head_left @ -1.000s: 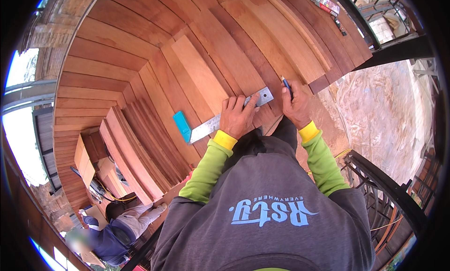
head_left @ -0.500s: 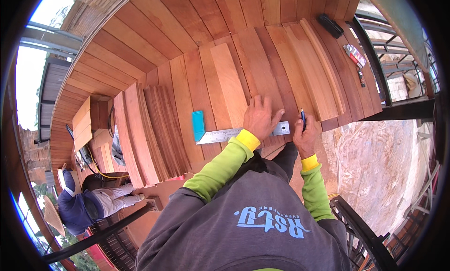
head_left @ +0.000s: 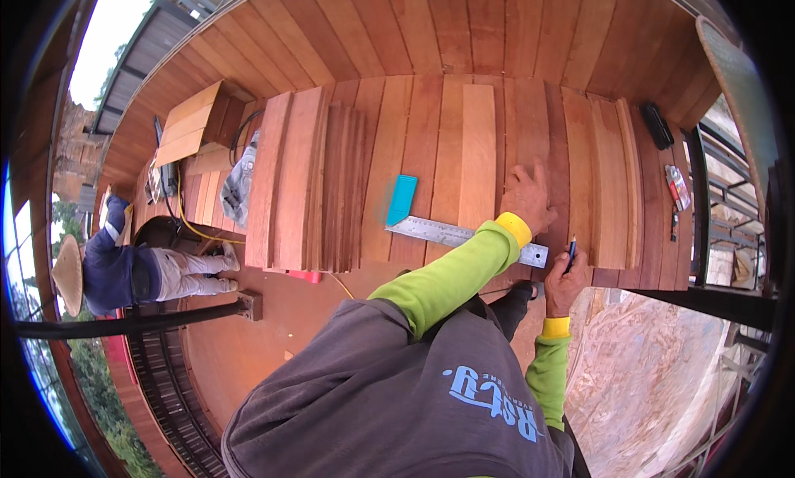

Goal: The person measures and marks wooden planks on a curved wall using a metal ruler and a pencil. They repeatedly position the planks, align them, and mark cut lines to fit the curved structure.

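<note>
My left hand (head_left: 530,201) rests on the wooden boards with its fingers apart, just past the square's blade. Below it, the yellow cuff and green sleeve cross over the blade. A try square with a teal handle (head_left: 402,200) and a steel blade (head_left: 443,232) lies across the planks; its holed end shows between my two hands. In my right hand (head_left: 569,281) is a dark pencil (head_left: 572,250), held point up-page near the blade's end. A loose light plank (head_left: 478,151) lies lengthwise, its near end at the blade.
Stacked boards (head_left: 290,188) stand to the left, more boards (head_left: 609,188) to the right. A black case (head_left: 657,126) and a red-and-white packet (head_left: 677,187) lie at the far right. At left, another person in a conical hat (head_left: 124,267) works near a wooden box (head_left: 199,122).
The whole view has swung, so the bench and my hands sit further right and lower. The pencil stays in my right hand; my left hand remains spread on the boards.
</note>
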Tool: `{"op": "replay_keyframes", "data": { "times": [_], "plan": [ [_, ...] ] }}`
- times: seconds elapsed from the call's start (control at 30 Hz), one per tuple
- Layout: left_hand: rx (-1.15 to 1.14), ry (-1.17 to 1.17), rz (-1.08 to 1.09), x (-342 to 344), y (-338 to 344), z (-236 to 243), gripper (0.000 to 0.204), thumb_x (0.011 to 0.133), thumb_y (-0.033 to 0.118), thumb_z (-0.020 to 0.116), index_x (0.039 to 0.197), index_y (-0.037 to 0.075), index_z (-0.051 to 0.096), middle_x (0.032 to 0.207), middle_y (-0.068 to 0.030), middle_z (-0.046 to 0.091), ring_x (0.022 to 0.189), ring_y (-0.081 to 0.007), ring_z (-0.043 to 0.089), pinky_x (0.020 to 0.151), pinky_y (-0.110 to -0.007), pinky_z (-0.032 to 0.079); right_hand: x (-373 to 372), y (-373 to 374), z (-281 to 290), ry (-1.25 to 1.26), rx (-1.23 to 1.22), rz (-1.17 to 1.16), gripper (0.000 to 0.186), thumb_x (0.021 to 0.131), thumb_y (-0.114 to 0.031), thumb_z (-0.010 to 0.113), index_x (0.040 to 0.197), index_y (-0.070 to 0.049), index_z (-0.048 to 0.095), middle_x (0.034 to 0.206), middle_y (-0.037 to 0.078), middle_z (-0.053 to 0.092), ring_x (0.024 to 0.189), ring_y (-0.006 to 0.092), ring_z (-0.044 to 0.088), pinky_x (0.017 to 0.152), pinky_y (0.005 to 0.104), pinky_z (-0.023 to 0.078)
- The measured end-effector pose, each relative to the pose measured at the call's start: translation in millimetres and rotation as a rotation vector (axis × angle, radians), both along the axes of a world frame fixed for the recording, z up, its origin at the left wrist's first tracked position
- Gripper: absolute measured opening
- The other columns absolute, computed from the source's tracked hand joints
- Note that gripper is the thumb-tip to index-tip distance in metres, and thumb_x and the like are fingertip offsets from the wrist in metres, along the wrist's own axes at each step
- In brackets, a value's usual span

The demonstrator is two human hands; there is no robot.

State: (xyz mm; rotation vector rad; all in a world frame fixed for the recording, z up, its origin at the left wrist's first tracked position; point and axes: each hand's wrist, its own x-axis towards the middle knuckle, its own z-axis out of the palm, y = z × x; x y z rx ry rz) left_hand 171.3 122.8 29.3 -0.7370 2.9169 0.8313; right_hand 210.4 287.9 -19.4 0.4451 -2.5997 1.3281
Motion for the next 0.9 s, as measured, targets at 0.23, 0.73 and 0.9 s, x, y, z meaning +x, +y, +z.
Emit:
{"op": "replay_keyframes", "data": {
  "times": [0.23,0.73,0.9],
  "plan": [
    [0.225,0.015,0.16,2.5,-12.2,17.4,0.109,0.059,0.026,0.081,0.143,0.001,0.018,0.117,-0.0311,0.047,0.11,-0.0454,0.051,0.087,-0.048,0.05,-0.7,2.2,-0.7,0.039,0.11,0.033,0.016,0.092,-0.011,0.052,0.103,-0.001,0.057,0.086,0.02,0.064,0.08,0.0354,0.065,0.069,0.039,0.05],
    [0.404,0.244,0.288,17.7,-21.4,24.0,0.094,0.056,0.019,0.08,0.135,0.006,0.03,0.121,-0.0289,0.047,0.108,-0.0464,0.052,0.094,-0.047,0.045,0.1,3.2,-5.3,0.016,0.084,0.005,0.018,0.091,-0.013,0.053,0.105,-0.003,0.058,0.084,0.02,0.064,0.076,0.0401,0.064,0.065,0.0424,0.05],
    [0.329,0.27,0.262,14.0,-8.8,3.2,0.091,0.057,0.018,0.08,0.132,0.003,0.031,0.12,-0.0284,0.045,0.11,-0.0454,0.049,0.095,-0.046,0.044,2.2,2.6,2.0,0.043,0.025,0.011,0.018,0.091,-0.012,0.054,0.106,-0.002,0.058,0.083,0.021,0.062,0.076,0.0405,0.063,0.065,0.0424,0.05]
  ]
}}
